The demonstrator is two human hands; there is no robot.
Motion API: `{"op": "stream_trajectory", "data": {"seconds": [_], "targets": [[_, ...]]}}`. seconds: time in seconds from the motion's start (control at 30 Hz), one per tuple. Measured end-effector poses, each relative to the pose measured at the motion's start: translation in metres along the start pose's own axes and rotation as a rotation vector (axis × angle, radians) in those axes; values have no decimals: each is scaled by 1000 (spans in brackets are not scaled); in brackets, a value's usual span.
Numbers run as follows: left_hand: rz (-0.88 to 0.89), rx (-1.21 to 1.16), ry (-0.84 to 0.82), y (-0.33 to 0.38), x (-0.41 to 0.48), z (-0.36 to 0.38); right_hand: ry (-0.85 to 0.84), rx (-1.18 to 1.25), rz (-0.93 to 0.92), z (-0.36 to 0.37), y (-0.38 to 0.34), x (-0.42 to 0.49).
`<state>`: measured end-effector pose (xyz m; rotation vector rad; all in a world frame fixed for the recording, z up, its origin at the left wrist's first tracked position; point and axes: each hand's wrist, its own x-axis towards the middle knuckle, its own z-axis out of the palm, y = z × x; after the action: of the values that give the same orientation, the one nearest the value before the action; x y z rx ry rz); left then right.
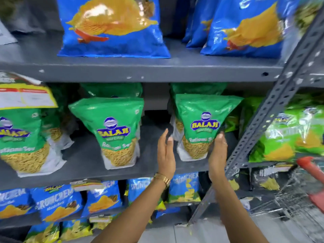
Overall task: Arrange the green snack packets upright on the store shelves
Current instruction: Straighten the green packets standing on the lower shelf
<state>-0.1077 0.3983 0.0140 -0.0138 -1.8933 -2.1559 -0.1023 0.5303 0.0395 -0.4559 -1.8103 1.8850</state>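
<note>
On the grey metal middle shelf (84,160), the leftmost glossy green plastic snack packet (21,137) stands, the centre packet (115,132) likewise, so most looks done. The left hand (165,153) hovers flat, fingers released; the right hand (217,155), fingers open, presses the crinkly right-hand green packet (201,123), upright, probably the last adjustment.

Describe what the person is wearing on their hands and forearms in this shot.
Both forearms are bare, with no sleeves in view. The left hand has a gold-coloured wristwatch with a metal link band at the wrist. The right hand wears a thin ring on one finger. No gloves on either hand.
</note>
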Motion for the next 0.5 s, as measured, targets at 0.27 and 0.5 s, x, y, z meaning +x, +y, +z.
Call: {"op": "stream_trajectory", "data": {"seconds": [0.27, 0.5], "targets": [[-229, -99, 45, -42, 81, 48, -191, 31, 382, -7, 25, 90], [-336, -187, 32, -30, 83, 53, -445, 46, 392, 11, 33, 105]]}}
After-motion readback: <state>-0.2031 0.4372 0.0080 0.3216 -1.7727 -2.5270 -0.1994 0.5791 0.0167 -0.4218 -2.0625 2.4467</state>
